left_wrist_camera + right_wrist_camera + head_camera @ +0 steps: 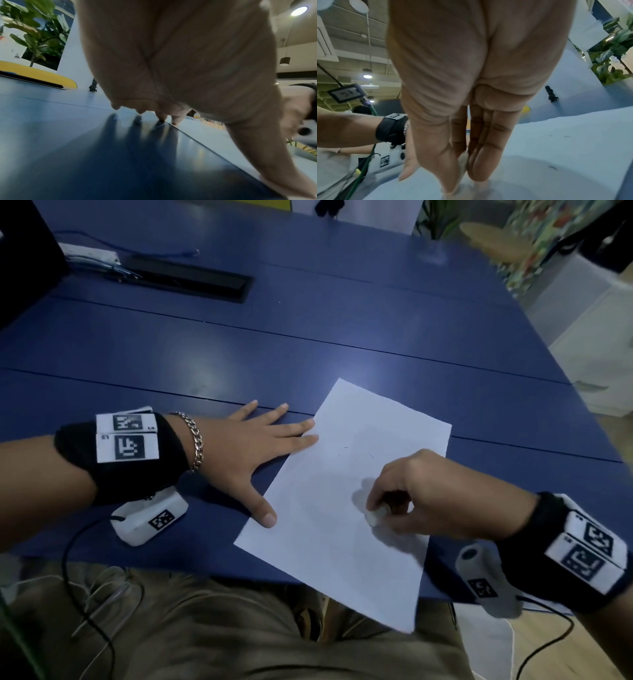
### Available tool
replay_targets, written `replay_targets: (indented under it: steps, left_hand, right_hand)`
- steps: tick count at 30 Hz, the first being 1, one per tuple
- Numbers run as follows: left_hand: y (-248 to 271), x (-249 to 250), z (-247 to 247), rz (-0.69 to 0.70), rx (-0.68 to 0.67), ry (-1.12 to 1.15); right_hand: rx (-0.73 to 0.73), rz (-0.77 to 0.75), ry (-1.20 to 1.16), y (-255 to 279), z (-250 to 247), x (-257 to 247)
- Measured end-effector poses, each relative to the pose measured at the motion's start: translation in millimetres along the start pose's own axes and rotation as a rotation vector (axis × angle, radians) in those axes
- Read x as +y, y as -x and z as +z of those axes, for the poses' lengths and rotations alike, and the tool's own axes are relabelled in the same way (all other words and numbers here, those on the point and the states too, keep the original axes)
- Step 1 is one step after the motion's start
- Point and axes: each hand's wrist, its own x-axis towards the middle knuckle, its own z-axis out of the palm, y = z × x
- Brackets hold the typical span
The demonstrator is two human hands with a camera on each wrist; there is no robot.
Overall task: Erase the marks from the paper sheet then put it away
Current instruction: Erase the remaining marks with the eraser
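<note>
- Our left hand point(253, 446) lies flat with fingers spread, thumb and fingertips pressing the paper sheet's point(329, 529) left edge on the blue table point(308, 337).
- Our right hand point(428, 494) pinches a small white eraser point(375, 514) against the sheet, near faint marks point(346, 448).

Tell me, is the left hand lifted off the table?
No: the left hand lies flat on the table, its fingertips and thumb resting on the paper edge.

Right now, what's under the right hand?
A white eraser pinched by the right hand, on the paper sheet. Any marks beneath the hand are hidden.
</note>
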Motion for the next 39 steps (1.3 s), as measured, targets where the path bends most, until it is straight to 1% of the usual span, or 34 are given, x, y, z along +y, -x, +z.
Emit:
replay_targets:
  steps: [3, 6, 8, 11, 13, 18, 21, 23, 26, 27, 32, 34, 36, 37, 39]
  left_hand:
    - [0, 7, 8, -0.035, 0.007, 0.014]
    - [-1, 14, 14, -0.077, 0.017, 0.035]
    - [-2, 16, 15, -0.09, 0.023, 0.051]
    - [-3, 15, 15, -0.103, 0.023, 0.081]
    - [-4, 15, 14, -0.113, 0.02, 0.075]
    - [-6, 16, 11, -0.136, -0.006, 0.05]
    - [-6, 16, 11, -0.139, -0.009, 0.04]
    - [-5, 16, 11, -0.139, -0.004, 0.027]
    - [-4, 17, 8, -0.147, -0.004, 0.022]
    - [-4, 17, 8, -0.148, -0.005, 0.019]
    - [-6, 17, 10, -0.149, -0.015, -0.009]
    - [-7, 17, 10, -0.155, -0.02, 0.001]
    - [-6, 17, 8, -0.161, -0.019, 0.006]
    - [-5, 17, 7, -0.163, -0.022, 0.007]
    - [-6, 18, 7, -0.16, -0.025, 0.01]
  right_hand:
    - [0.013, 0.103, 0.048, -3, -9, 9]
    - [0.009, 0.136, 0.059, -9, -18, 12]
    - [0.046, 0.112, 0.064, -18, -23, 9]
    - [0.137, 0.016, -0.002, -39, -21, -4]
    - [0.165, -0.031, -0.032, -52, -14, -12]
    - [0.247, -0.026, -0.073, -74, -1, -16]
    - [0.309, -0.01, -0.049, -84, 0, -19]
    - [0.284, -0.039, -0.024, -83, 1, -25]
    - [0.148, -0.125, 0.036, -75, 2, -36]
    - [0.135, -0.131, 0.053, -76, 0, -35]
    - [0.25, -0.065, 0.024, -85, -5, -27]
    - [0.205, -0.115, 0.06, -78, -1, -35]
    - [0.103, -0.168, 0.081, -71, 2, -45]
    - [0.075, -0.179, 0.088, -71, 1, -47]
    - [0.103, -0.166, 0.082, -76, -4, -43]
